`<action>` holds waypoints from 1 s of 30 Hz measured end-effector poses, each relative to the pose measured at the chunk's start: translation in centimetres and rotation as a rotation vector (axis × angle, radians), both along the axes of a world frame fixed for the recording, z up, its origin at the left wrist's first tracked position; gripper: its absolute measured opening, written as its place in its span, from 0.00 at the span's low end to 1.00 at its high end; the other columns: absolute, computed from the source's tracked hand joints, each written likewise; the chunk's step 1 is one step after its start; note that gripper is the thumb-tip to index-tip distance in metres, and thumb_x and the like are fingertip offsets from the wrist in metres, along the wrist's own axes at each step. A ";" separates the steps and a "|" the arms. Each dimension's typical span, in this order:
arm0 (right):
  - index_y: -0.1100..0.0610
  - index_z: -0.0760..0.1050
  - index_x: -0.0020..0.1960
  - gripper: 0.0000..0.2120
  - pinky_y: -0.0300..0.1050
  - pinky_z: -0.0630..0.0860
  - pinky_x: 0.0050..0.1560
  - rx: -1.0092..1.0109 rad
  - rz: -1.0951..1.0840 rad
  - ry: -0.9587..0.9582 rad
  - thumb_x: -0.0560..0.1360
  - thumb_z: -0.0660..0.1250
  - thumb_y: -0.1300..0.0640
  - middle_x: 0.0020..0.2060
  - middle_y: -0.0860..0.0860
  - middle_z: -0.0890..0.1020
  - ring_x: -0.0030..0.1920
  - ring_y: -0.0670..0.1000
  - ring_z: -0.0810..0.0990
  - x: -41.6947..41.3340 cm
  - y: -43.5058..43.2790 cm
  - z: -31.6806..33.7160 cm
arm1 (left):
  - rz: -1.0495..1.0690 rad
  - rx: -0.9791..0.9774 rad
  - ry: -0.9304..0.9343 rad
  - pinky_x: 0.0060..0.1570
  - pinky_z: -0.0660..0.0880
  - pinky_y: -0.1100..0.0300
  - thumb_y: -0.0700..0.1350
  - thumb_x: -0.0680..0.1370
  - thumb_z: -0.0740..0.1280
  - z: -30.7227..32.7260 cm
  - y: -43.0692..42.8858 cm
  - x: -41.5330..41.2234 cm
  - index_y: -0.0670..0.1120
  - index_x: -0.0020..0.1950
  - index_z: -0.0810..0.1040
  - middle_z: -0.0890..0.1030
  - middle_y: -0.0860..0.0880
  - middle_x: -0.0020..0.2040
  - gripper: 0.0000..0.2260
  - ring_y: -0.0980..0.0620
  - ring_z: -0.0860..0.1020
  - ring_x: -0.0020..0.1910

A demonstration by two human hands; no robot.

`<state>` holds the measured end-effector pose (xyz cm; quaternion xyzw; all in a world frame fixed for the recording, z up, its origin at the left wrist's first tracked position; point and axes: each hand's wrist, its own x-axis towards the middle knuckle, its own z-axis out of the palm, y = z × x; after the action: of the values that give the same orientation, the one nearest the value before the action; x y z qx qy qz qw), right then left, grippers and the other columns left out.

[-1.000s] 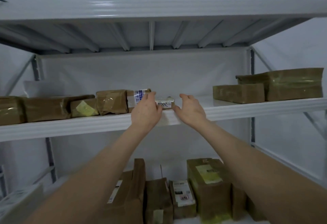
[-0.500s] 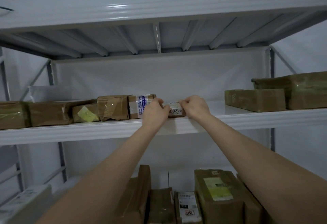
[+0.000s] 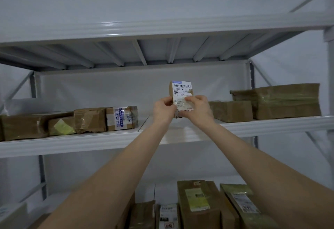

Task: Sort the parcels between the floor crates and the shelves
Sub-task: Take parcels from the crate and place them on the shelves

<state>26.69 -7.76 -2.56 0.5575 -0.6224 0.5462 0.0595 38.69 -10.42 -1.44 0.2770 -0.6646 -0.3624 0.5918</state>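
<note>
Holding it up for a read now: the small brown cardboard parcel with the white barcode label (image 3: 181,93) is upright in the air, just above the bare middle stretch of the white metal middle shelf (image 3: 90,142), label facing the camera. Left hand (image 3: 163,109) pinches its lower left edge, and right hand (image 3: 197,108) grips the lower right, fingers curled over the label's bottom corner. Both hands have hold, nothing loose. The parcel touches no board that I can see.

So where does the sort stand? Plenty looks done. On that shelf's left end sits a row of brown tape-wrapped parcels (image 3: 54,125), closing with a cardboard box banded in blue-and-white printed tape (image 3: 121,118). On its right end, a low brown box (image 3: 233,111) sits just beside a larger brown parcel under glossy tape (image 3: 285,102). Below the shelf, a batch of brown labelled parcels (image 3: 197,203) stands on end, packed close. Above it, the underside of the next white board (image 3: 162,51) shows, and what lies on top is hidden.

What's left? This one parcel for certain: it's in hand, not placed, and my guess is the label decides its spot. The gap on the shelf right under it looks the likely home. The floor crates are out of view, so how many parcels wait down there I cannot tell.
</note>
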 end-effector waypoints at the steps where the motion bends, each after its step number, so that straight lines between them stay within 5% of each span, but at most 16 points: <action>1: 0.49 0.70 0.68 0.34 0.39 0.67 0.53 0.026 -0.001 0.025 0.65 0.78 0.47 0.65 0.48 0.66 0.58 0.51 0.74 -0.4 0.2 0.1 | -0.013 0.008 -0.001 0.32 0.75 0.71 0.29 0.74 0.59 0.1 0.0 -0.6 0.44 0.55 0.81 0.82 0.50 0.43 0.18 0.59 0.79 0.37; 5: 0.47 0.70 0.68 0.32 0.46 0.70 0.58 0.194 -0.117 0.183 0.67 0.75 0.44 0.65 0.51 0.65 0.59 0.56 0.75 -2.1 0.7 0.9 | -0.115 0.091 -0.053 0.47 0.79 0.59 0.30 0.75 0.56 0.5 -0.3 -3.1 0.42 0.54 0.80 0.82 0.42 0.51 0.16 0.47 0.81 0.47; 8: 0.47 0.73 0.66 0.24 0.50 0.69 0.61 0.300 -0.199 0.272 0.71 0.72 0.47 0.64 0.54 0.66 0.60 0.60 0.74 -3.1 0.5 1.1 | -0.236 0.209 -0.100 0.36 0.76 0.66 0.31 0.77 0.56 0.6 -0.7 -4.4 0.44 0.55 0.78 0.83 0.49 0.43 0.15 0.55 0.79 0.37; 10: 0.47 0.75 0.63 0.19 0.49 0.70 0.62 0.376 -0.229 0.330 0.73 0.68 0.49 0.63 0.55 0.70 0.61 0.59 0.73 -3.6 0.0 0.9 | -0.262 0.273 -0.124 0.38 0.76 0.67 0.32 0.77 0.57 0.2 -1.0 -4.7 0.47 0.52 0.76 0.82 0.52 0.38 0.13 0.58 0.79 0.35; 13: 0.48 0.78 0.58 0.13 0.49 0.72 0.59 0.468 -0.343 0.430 0.75 0.63 0.50 0.61 0.53 0.76 0.62 0.56 0.74 -4.1 -0.3 0.7 | -0.262 0.254 -0.185 0.52 0.75 0.60 0.34 0.79 0.58 -0.4 -1.6 -4.3 0.44 0.69 0.68 0.77 0.44 0.58 0.18 0.52 0.76 0.49; 17: 0.49 0.73 0.66 0.18 0.52 0.68 0.61 0.318 -0.383 0.482 0.79 0.58 0.46 0.64 0.55 0.72 0.65 0.58 0.68 -2.2 -1.2 1.2 | 0.076 -0.140 -0.446 0.67 0.68 0.55 0.34 0.79 0.57 -0.1 -2.1 -0.7 0.42 0.72 0.67 0.72 0.43 0.69 0.20 0.49 0.72 0.66; 20: 0.51 0.69 0.70 0.21 0.53 0.68 0.63 0.208 -0.139 0.418 0.78 0.60 0.46 0.67 0.56 0.70 0.67 0.59 0.67 2.8 -2.5 1.6 | 0.394 -0.404 -0.578 0.65 0.67 0.54 0.36 0.78 0.59 0.4 -2.9 3.4 0.44 0.72 0.67 0.70 0.45 0.70 0.21 0.47 0.70 0.67; 24: 0.45 0.62 0.73 0.25 0.54 0.70 0.62 0.210 0.102 0.457 0.78 0.61 0.45 0.68 0.55 0.67 0.67 0.59 0.68 10.3 -5.0 1.5 | 0.632 -0.397 -0.494 0.64 0.68 0.52 0.39 0.79 0.59 1.6 -4.2 9.1 0.45 0.73 0.65 0.68 0.46 0.71 0.21 0.46 0.70 0.67; 30: 0.41 0.56 0.74 0.28 0.55 0.70 0.64 0.386 0.112 0.507 0.77 0.61 0.43 0.69 0.55 0.66 0.67 0.60 0.68 15.1 -8.7 2.2 | 0.626 -0.256 -0.420 0.63 0.67 0.56 0.39 0.80 0.58 2.1 -5.5 14.9 0.45 0.73 0.65 0.67 0.46 0.72 0.20 0.47 0.71 0.66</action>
<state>41.76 -16.49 -0.33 0.7101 -0.6482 0.2641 0.0759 53.64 -15.97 0.63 0.4583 -0.6946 -0.0142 0.5544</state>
